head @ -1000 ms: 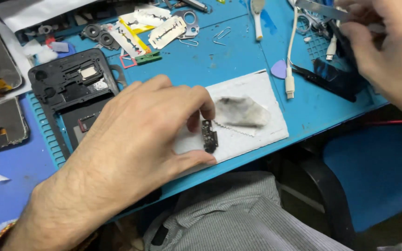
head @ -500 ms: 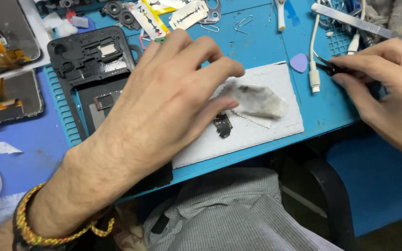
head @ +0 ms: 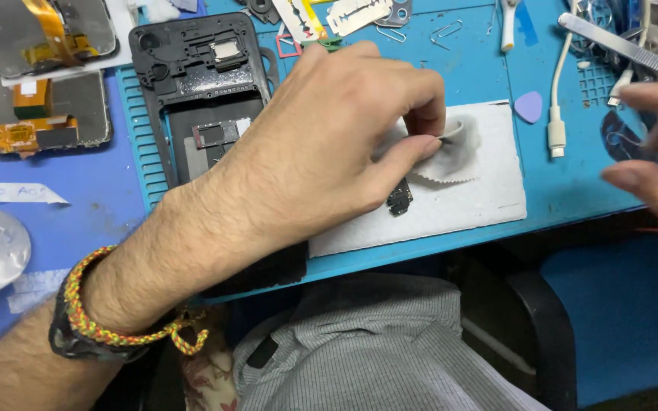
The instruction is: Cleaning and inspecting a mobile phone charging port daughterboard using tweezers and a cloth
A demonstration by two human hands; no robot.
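Bright even overhead light, soft shadows, right hand [head: 653, 152] motion-blurred, perhaps slight edge distortion

Left arm: bare forearm comes in from the lower left, a braided cord bracelet on the wrist.
Left hand [head: 321, 144]: palm down, fingers curled, thumb and forefinger tips pinched together.
Right hand [head: 653, 152]: at the right edge, blurred, fingers spread apart, loosely open.
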